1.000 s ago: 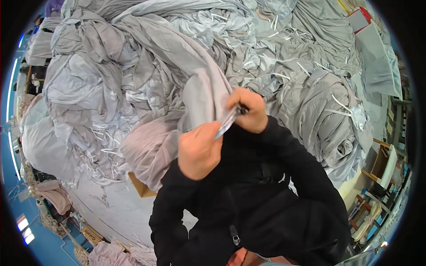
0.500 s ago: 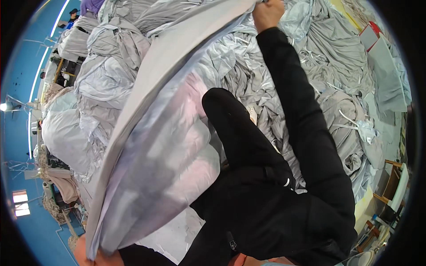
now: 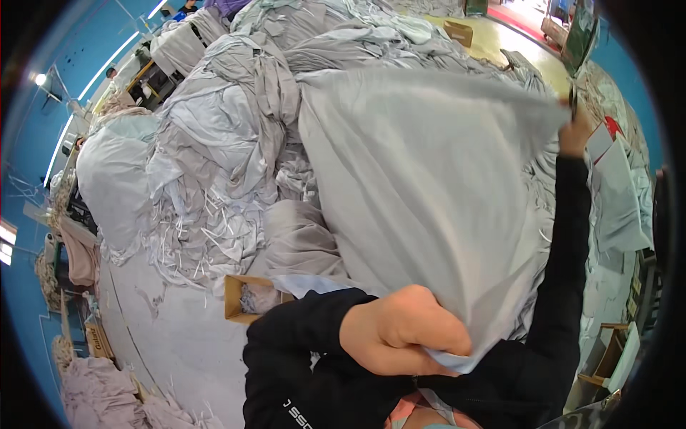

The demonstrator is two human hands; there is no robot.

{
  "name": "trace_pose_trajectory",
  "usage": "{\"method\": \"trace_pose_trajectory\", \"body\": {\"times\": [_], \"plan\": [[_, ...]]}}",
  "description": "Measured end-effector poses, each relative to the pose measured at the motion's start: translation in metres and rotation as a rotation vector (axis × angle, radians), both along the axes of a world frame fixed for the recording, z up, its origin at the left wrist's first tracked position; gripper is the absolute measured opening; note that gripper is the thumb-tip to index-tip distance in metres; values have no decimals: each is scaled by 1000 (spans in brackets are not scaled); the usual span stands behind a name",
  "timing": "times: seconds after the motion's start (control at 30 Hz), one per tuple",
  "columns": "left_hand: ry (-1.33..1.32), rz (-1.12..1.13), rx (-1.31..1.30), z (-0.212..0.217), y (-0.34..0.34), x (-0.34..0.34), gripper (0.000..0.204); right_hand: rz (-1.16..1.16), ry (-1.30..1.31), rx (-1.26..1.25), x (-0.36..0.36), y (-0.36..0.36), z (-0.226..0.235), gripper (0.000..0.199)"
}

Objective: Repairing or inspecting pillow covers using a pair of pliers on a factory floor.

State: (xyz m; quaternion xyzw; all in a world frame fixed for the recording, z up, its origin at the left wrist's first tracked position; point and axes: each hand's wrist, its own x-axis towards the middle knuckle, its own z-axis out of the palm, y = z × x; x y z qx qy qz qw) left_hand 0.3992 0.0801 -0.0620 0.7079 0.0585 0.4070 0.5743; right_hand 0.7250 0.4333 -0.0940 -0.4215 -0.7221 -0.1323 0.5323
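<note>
A large grey cloth is stretched in front of me, its far part billowing over a heap of grey fabric. My left hand is closed near my chest on the cloth's near corner, where a pale bluish underside shows. Out at the far right, with the arm extended, my right hand grips another corner. A thin dark object stands out by its fingers; I cannot make out what it is. The cloth covers much of the heap behind it.
Left of my arm, an open cardboard box with fabric scraps sits on the pale floor. Another carton stands at the back. Wooden furniture is at the right; people are at the far left.
The cloth has swung rightward, and its grey side now faces me. My left hand moved from the lower left to my chest; my right hand moved farther right.
</note>
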Motion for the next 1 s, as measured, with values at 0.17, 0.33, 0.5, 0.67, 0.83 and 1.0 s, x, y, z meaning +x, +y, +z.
{"method": "trace_pose_trajectory", "body": {"times": [0.17,0.33,0.5,0.67,0.83,1.0], "plan": [[564,1201,197,-38,11,-65,44,859,483,-482,-76,-182,-79,11],[915,880,252,-156,87,-66,51,1511,757,-1174,-192,-239,-93,20],[395,928,-58,-172,65,-89,18,1233,331,-1260,-220,-142,-112,40],[385,766,-102,-167,32,-117,28,831,503,-1605,-363,21,-192,31],[144,889,-377,-157,-4,-111,39,576,540,-1634,-591,94,-282,43],[-86,866,-549,-199,45,-134,37,328,236,-1210,-684,200,-374,33]]}}
